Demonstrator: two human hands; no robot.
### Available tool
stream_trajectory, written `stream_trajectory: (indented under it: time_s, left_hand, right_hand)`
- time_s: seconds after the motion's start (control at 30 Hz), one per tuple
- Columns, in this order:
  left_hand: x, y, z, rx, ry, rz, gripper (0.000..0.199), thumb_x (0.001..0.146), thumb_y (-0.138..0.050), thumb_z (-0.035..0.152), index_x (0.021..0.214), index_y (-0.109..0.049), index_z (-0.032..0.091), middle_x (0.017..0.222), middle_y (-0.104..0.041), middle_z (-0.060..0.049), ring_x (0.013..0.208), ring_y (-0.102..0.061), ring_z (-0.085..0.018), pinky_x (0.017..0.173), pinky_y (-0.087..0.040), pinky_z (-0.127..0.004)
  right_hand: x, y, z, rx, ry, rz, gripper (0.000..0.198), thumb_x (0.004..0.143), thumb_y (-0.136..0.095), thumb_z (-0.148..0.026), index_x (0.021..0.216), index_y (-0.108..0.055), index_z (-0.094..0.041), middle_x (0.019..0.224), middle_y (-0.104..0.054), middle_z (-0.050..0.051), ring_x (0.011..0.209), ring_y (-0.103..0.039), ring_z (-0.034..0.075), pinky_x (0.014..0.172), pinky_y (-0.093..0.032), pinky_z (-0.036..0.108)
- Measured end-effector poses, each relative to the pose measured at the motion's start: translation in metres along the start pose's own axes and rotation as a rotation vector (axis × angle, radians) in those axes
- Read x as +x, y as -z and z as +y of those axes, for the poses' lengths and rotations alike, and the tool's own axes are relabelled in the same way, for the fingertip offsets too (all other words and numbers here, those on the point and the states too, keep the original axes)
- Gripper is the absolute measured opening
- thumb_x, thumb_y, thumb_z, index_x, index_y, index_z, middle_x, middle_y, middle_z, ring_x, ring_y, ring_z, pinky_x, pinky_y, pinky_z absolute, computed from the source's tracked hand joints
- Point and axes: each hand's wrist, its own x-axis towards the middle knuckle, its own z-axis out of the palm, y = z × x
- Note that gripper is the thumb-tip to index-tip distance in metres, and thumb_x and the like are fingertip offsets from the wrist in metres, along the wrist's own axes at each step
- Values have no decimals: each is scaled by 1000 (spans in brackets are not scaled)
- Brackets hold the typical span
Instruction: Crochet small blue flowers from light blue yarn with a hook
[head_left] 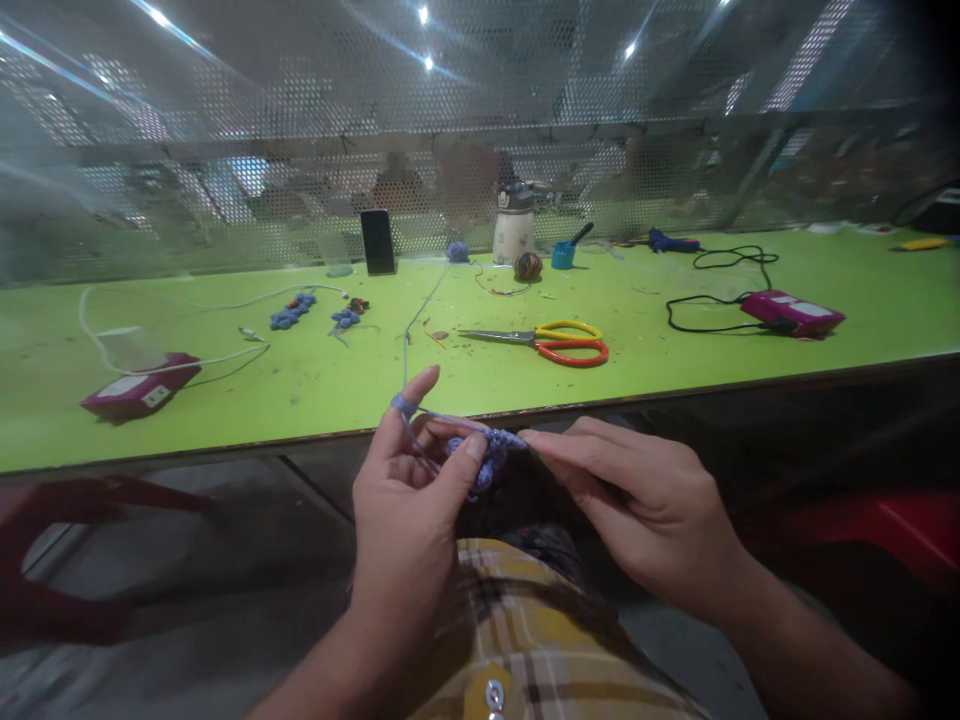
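My left hand [420,480] pinches a small blue-purple crocheted piece [491,465] between thumb and fingers, just in front of the table edge. Yarn [403,404] of the same colour is wound round its raised index finger. From there the strand runs over the table to a small blue-purple yarn ball [457,252]. My right hand [637,490] is closed, its thumb and index fingertip pressed together at the right end of the piece. Whatever lies in that pinch is too small or hidden to make out.
On the green table [337,390] lie scissors [536,340], blue crocheted pieces [292,311], a dark multicoloured yarn ball [528,266] and two purple power boxes [795,313] with cords. A phone [377,242], a bottle [514,225] and a blue pot [562,255] stand farther back.
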Motion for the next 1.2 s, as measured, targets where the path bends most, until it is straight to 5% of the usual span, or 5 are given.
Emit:
stream_trajectory:
  time_s: [0.33, 0.8, 0.87, 0.97, 1.2]
  left_hand:
    - [-6, -3, -2, 103, -157, 21, 55, 74, -79, 12, 125, -62, 27, 79, -70, 3, 76, -63, -9, 71, -53, -17]
    - [-1, -1, 1, 37, -7, -16, 61, 74, -79, 12, 129, -59, 26, 78, -69, 3, 74, -63, -9, 71, -51, -16]
    - [2, 1, 1, -36, 74, -41, 62, 73, -78, 10, 130, -58, 24, 77, -68, 3, 73, -64, -8, 70, -52, -16]
    - [7, 3, 0, -147, 177, -69, 63, 71, -78, 6, 130, -56, 20, 74, -67, 3, 69, -64, -8, 69, -53, -17]
    - [8, 4, 2, -184, 230, -70, 69, 73, -76, 2, 135, -52, 20, 74, -67, 2, 68, -64, -7, 67, -53, -16]
  right_hand:
    - [3, 6, -1, 36, -20, -41, 34, 89, -54, -1, 111, -71, -21, 74, -61, -2, 65, -57, 10, 59, -43, 21]
    - [4, -4, -9, 79, -78, 84, 29, 88, -55, -3, 108, -72, -17, 83, -72, 2, 72, -66, 12, 66, -53, 22]
    - [3, -8, -8, 149, -144, 99, 30, 88, -57, -6, 111, -71, -19, 91, -74, 3, 77, -67, 13, 69, -54, 23]
    - [0, -13, -4, 351, -334, 62, 33, 90, -58, -12, 118, -70, -24, 80, -69, 0, 59, -58, 9, 51, -47, 19]
    - [-2, -18, 4, 877, -602, -78, 34, 94, -58, -21, 125, -67, -30, 64, -48, -5, 46, -37, 4, 40, -28, 14]
